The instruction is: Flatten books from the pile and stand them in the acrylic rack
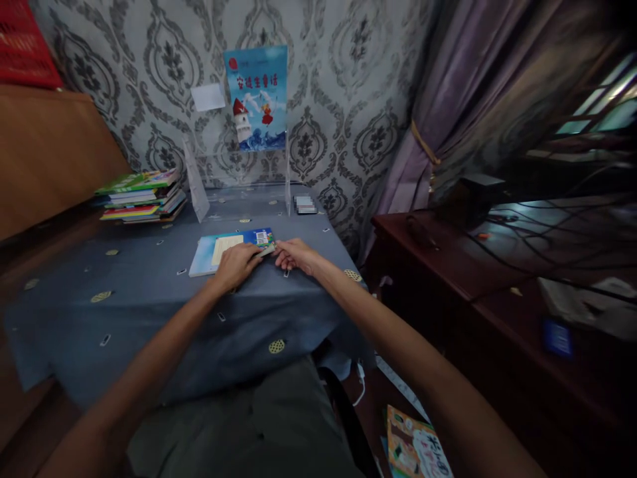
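Note:
A blue book [203, 255] with a pale text panel and a barcode lies on the cloth-covered table. My left hand [237, 263] rests on its lower edge, palm down, with the fingers lying flat on the cover. At the book's right corner, my right hand [297, 255] is closed, thumb and forefinger pinched on the corner, with the other fingers curled below. A small pale strip shows between the two hands at that corner; whether it is the book's page edge I cannot tell.
A stack of books [144, 199] stands at the table's back left. Behind the blue book is a clear stand [196, 179] with a blue poster [259, 99] above. A dark red desk [448, 265] with cables is on the right.

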### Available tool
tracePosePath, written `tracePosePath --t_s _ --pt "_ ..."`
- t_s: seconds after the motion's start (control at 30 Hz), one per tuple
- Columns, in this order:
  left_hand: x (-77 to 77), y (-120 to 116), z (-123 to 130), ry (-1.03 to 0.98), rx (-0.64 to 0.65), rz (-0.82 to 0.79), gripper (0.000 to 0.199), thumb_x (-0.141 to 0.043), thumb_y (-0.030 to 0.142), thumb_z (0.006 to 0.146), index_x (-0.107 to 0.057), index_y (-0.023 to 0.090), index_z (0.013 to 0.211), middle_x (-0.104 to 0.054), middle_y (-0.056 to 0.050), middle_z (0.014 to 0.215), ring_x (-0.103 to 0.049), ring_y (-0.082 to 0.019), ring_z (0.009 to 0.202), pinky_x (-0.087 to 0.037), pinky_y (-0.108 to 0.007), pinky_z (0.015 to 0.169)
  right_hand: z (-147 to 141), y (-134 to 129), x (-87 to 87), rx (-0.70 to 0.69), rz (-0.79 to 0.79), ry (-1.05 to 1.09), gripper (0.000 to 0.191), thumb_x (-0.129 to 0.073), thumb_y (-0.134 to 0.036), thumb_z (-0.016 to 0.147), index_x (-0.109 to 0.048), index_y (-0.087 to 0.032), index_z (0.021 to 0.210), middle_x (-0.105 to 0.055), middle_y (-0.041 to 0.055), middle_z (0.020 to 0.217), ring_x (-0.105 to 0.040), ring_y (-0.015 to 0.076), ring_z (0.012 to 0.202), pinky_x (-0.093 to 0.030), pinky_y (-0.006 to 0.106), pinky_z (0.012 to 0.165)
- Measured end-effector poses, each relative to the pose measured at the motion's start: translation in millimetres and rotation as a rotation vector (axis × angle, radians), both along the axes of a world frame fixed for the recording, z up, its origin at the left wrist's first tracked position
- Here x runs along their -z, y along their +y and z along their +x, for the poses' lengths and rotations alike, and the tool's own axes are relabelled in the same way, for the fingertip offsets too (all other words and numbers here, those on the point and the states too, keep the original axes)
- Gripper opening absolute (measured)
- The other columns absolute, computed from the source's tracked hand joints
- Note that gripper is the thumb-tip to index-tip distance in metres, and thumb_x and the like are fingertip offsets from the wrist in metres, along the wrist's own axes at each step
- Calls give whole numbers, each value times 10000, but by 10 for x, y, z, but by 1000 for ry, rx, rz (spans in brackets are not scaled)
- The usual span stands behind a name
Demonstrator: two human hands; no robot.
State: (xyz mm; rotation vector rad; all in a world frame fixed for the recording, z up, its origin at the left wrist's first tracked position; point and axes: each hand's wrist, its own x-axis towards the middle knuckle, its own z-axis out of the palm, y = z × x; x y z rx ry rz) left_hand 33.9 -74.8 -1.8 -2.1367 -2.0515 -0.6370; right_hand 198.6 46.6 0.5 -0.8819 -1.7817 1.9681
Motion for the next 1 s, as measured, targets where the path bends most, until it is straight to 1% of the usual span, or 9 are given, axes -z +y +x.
tracePosePath --t_s 0.13,0.2,0.3,0.4,0.5,0.73,0.87,1.0 --pt "-34 -11 -79 -34 0 -9 246 -581 369 907 -761 234 1007 -753 -39 963 -643 -225 850 -435 -308 746 -14 -56 78 63 116 35 384 -601 -368 964 -604 -148 650 -634 26 465 -544 89 355 -416 153 342" --pt "-40 -37 -100 -54 7 -23 241 -616 371 880 -773 229 996 -758 -33 948 -644 -218 840 -422 -300 727 0 -93 128 116 190 76 351 -618 -319 945 -584 -154 638 -615 4 464 -533 78 362 -416 148 351" --pt "-42 -54 -132 -86 39 -52 228 -662 380 844 -787 239 973 -760 -20 943 -649 -209 850 -410 -287 709 50 -148 188 172 303 150 267 -644 -269 898 -596 -158 659 -634 -13 537 -555 65 430 -424 129 383" --pt "-33 -38 -173 -118 76 -68 234 -689 385 819 -794 248 977 -755 -15 943 -647 -199 846 -404 -279 706 100 -181 221 168 391 198 192 -667 -265 844 -647 -159 686 -669 -3 620 -603 83 531 -441 131 415" --pt "-11 -23 -217 -156 112 -75 250 -692 404 815 -794 263 995 -747 -5 960 -640 -183 841 -407 -264 709 114 -184 242 152 452 217 175 -680 -297 810 -684 -161 699 -683 7 644 -618 109 578 -450 150 426" --pt "45 -33 -273 -234 162 -61 228 -697 414 820 -801 267 960 -730 0 938 -634 -168 833 -423 -256 739 111 -135 318 120 523 237 274 -696 -423 785 -717 -155 729 -677 21 622 -618 126 575 -483 185 461" --pt "78 -30 -287 -267 169 -43 243 -687 421 830 -801 260 971 -722 -7 923 -627 -165 819 -423 -256 726 119 -118 350 115 534 242 293 -681 -441 788 -709 -157 721 -691 31 659 -624 127 587 -481 187 467" --pt "123 -14 -298 -294 175 -18 245 -682 425 829 -805 251 950 -721 -12 900 -626 -165 802 -438 -260 733 124 -112 355 101 536 240 280 -684 -429 777 -708 -158 715 -690 31 648 -617 124 573 -479 191 473"
